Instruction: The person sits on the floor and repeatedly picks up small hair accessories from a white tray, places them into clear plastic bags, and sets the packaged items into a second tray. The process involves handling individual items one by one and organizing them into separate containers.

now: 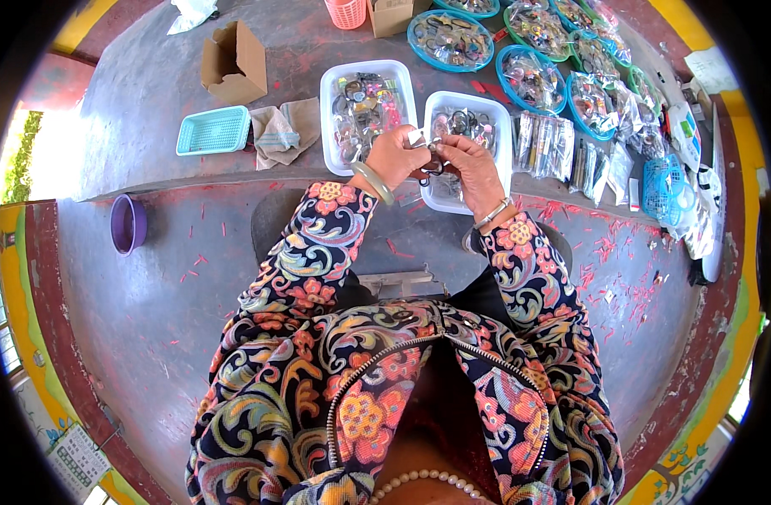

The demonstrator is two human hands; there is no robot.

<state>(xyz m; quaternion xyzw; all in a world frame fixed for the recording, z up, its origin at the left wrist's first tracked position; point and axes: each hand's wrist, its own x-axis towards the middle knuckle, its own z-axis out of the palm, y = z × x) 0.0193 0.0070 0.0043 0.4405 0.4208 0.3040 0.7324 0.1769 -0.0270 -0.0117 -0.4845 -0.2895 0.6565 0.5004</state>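
Over the front of two white plastic trays, my two hands meet with fingertips pinched together. My left hand (392, 157), with a pale bangle at the wrist, is closed on a small dark looped band (435, 162) that resembles a hair tie. A small white piece (416, 138) shows at its thumb. My right hand (476, 174) pinches the same band from the other side. Fingers hide much of it. The left white tray (326, 109) holds mixed small packaged trinkets. Under my right hand, the right white tray (505, 139) contains dark rings and clear bags.
Blue and green round baskets (412, 52) of packaged goods crowd the back right. Bagged bundles (544, 145) lie right of the trays. A turquoise basket (213, 133), a folded cloth (286, 133) and an open cardboard box (234, 63) stand left. A purple tub (128, 225) is on the floor.
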